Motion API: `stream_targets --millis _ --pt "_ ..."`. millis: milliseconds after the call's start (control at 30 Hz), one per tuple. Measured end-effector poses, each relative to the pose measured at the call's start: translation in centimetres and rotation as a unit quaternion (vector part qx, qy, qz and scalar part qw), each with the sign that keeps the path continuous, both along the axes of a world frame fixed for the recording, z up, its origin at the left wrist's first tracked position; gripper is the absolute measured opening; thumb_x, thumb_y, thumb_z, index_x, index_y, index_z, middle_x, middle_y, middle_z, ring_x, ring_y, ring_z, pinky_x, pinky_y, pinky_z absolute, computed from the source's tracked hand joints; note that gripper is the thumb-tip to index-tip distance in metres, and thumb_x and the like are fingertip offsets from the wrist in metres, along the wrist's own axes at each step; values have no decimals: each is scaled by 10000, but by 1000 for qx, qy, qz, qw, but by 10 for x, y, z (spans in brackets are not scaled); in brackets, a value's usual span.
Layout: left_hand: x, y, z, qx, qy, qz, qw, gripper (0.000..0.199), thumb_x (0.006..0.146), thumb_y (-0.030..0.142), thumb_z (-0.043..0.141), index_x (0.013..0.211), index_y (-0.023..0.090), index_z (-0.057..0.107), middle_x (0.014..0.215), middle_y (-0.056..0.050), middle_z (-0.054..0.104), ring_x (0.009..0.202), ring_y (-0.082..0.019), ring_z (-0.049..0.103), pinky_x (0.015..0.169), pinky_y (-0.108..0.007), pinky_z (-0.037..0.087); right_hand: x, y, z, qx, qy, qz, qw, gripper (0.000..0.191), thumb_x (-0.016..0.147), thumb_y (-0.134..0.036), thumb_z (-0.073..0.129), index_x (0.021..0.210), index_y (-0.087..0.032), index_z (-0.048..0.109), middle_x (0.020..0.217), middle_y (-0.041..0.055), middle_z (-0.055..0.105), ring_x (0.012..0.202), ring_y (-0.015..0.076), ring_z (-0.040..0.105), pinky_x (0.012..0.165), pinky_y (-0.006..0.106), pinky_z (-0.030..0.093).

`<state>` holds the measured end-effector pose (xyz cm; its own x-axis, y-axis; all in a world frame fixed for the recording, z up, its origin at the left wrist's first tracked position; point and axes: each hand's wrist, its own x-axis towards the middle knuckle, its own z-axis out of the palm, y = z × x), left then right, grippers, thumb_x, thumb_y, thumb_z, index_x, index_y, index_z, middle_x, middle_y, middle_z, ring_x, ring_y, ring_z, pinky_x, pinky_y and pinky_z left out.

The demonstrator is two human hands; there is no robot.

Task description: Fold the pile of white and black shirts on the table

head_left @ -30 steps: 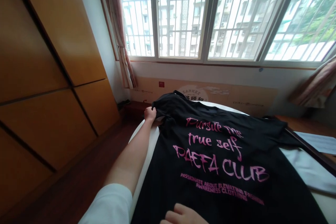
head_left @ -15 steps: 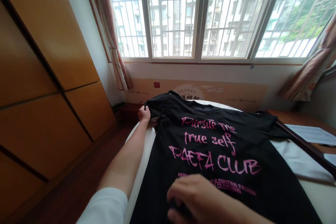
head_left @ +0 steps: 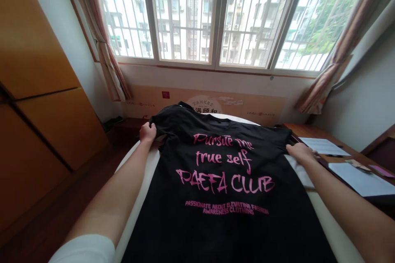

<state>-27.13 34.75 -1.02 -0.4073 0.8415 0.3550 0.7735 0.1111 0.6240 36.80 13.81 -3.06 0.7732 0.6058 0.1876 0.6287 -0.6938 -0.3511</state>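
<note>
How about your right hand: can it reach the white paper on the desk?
Probably yes: the right hand rests on the black T-shirt beside the white paper, only a dark edge between.

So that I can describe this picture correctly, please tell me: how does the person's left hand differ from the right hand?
The left hand is curled at the sleeve edge of the black T-shirt, while the right hand lies flatter at the other sleeve. The right hand is closer than the left hand to the papers. A white sleeve shows on the left arm only. Both hands are bare and touch the black T-shirt.
</note>
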Motion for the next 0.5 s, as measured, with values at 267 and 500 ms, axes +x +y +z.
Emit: stream_targets --millis 267,500 --pt "5 -5 4 -21 6 3 1000 236 1013 290 502 1048 171 703 1179 -190 749 1123 -347 704 906 -377 529 10 4 4 12 26 -26 999 440 818 -304 579 1171 -103 748 1296 346 655 1275 532 568 956 665 428" --pt "7 -11 6 -21 11 0 1000 246 1009 267 489 1056 158 704 1187 -211 746 1134 -344 706 896 -360 520 -13 15 46 88 14 13 996 432 896 -311 557 1175 -14 702 1102 373 689 1097 443 678 826 479 482"
